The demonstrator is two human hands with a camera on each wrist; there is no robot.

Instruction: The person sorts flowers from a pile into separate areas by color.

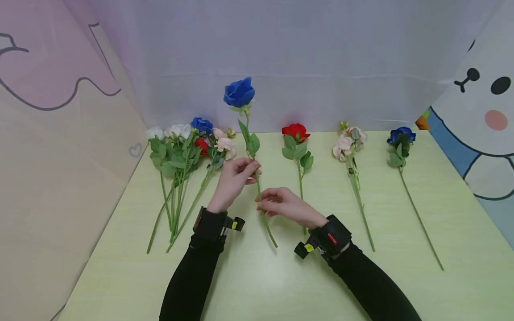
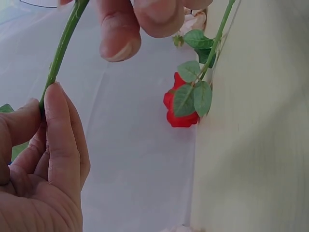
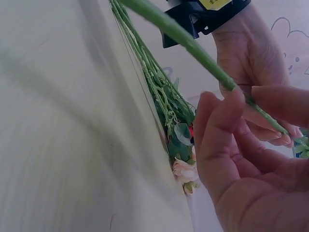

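So there's one fake blue rose with a long green stem [image 1: 239,92] held up over the pale yellow-green wooden bench [image 1: 257,285], about mid-width, bloom tipped up in front of the whitish fabric curtain [image 1: 305,58] and stem slanting down toward the person. Both hands are on it: the left hand [image 1: 234,178] pinches the stem just under the leaves, and the right hand [image 1: 287,206] has thumb and fingers round it lower down. Can't tell if the stem's bottom end touches anything. Over on the left, a loose mixed bunch of white, blue, red and pale pink flowers [image 1: 174,158] lies with its stems crossing. To the right of the held rose, a red rose with green leaves [image 1: 296,131], a pale pink flower spray [image 1: 343,145] and a second, darker blue rose [image 1: 401,135] lie well apart from each other, blooms all near the back edge by the curtain. The second blue one is closest to the bench's right edge. As for labels, the right black wrist strap [image 1: 327,227] carries a small red tag [image 1: 332,239], and the yellow sticker [image 3: 216,4] on the other wrist's gear has dark marks I can't read.
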